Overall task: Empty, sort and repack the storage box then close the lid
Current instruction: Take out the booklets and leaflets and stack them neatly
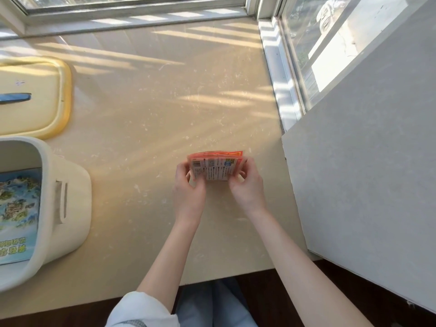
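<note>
A small stack of orange-edged packets (215, 167) with printed white labels stands on the beige counter (146, 109), right of centre. My left hand (188, 187) grips its left end and my right hand (246, 185) grips its right end. The cream storage box (68, 204) stands open at the left edge, with a blue illustrated sheet (18, 218) lying inside. Its yellow-rimmed lid (35, 95) lies flat behind the box, with a blue handle on top.
A grey wall panel (368, 161) juts in on the right, close to my right hand. Window frames (141, 17) run along the back and right. The counter's front edge is near my body.
</note>
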